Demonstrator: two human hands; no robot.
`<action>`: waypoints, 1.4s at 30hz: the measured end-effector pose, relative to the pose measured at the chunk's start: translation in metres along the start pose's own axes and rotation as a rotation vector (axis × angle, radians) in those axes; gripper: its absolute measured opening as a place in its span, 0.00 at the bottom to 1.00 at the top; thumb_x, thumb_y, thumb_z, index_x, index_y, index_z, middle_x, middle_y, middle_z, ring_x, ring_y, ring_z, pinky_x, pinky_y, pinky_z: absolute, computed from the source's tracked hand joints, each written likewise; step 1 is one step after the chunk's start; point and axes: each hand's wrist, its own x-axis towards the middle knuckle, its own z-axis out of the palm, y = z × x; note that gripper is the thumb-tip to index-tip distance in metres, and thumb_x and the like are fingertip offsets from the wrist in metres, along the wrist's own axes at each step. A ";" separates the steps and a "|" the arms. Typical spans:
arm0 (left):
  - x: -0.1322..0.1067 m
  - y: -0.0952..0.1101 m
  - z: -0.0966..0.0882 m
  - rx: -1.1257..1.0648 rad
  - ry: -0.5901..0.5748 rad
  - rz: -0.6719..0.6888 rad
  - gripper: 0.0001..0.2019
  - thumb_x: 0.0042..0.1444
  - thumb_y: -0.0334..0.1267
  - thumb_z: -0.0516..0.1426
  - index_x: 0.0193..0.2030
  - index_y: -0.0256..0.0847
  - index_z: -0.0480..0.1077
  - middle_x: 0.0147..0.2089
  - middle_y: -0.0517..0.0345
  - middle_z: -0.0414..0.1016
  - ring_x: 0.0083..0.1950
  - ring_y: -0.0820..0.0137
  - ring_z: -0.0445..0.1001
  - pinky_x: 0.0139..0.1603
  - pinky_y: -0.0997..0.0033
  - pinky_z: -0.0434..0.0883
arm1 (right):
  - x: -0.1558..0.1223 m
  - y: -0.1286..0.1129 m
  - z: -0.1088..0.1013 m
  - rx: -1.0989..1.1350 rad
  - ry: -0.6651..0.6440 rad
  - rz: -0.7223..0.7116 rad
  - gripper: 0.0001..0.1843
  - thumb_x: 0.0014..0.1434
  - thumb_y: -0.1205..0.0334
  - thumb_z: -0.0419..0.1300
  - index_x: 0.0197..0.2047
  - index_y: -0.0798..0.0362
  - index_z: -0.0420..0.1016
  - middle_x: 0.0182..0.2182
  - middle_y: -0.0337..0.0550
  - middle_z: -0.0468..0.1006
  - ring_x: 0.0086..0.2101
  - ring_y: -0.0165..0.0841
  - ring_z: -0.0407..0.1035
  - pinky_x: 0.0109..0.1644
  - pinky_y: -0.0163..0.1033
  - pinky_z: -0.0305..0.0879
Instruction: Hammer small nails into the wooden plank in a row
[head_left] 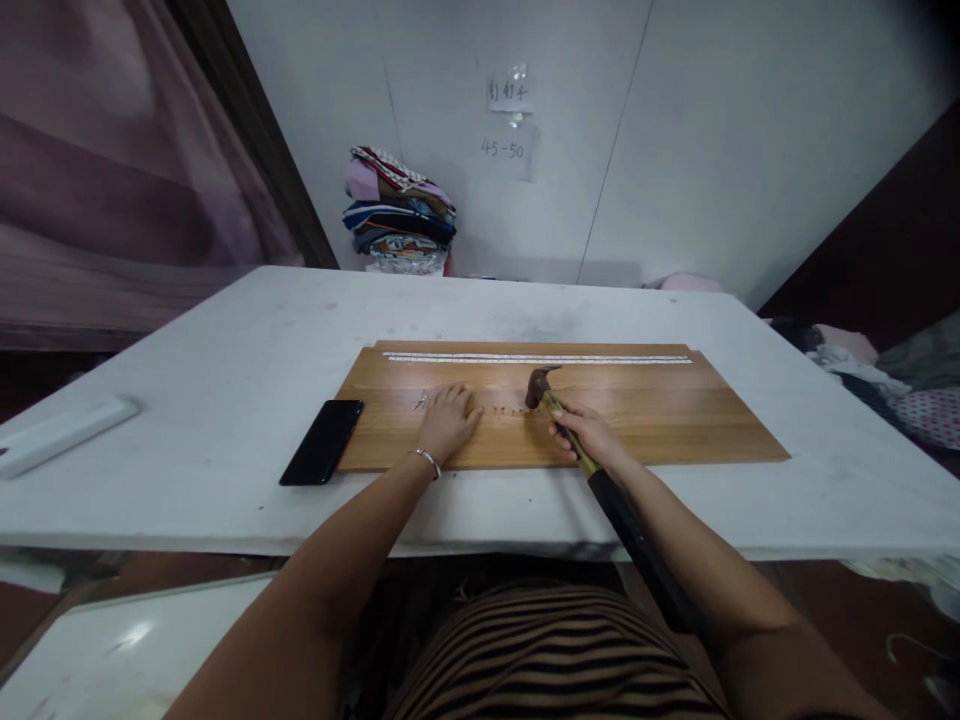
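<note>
A wooden board (660,410) lies flat on the white table (225,400). My right hand (589,432) is closed round the handle of a hammer (541,385), high up near its head, and the head rests on the board by a short row of small nails (504,409). My left hand (448,420) lies palm down on the board just left of that row, fingers curled. A few loose nails (421,402) lie by its knuckles. A white measuring tape (536,358) runs along the board's far edge.
A black phone (322,441) lies on the table against the board's left end. A white flat object (64,432) sits at the table's left edge. Folded cloths (397,215) are stacked against the back wall. More fabric lies at the right (885,370).
</note>
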 end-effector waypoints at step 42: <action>-0.001 0.001 -0.001 0.019 -0.004 -0.011 0.17 0.68 0.46 0.53 0.57 0.43 0.73 0.67 0.45 0.71 0.70 0.54 0.66 0.71 0.49 0.63 | 0.001 0.002 -0.001 0.011 0.007 -0.006 0.21 0.46 0.54 0.69 0.43 0.49 0.71 0.23 0.31 0.71 0.17 0.23 0.56 0.16 0.29 0.49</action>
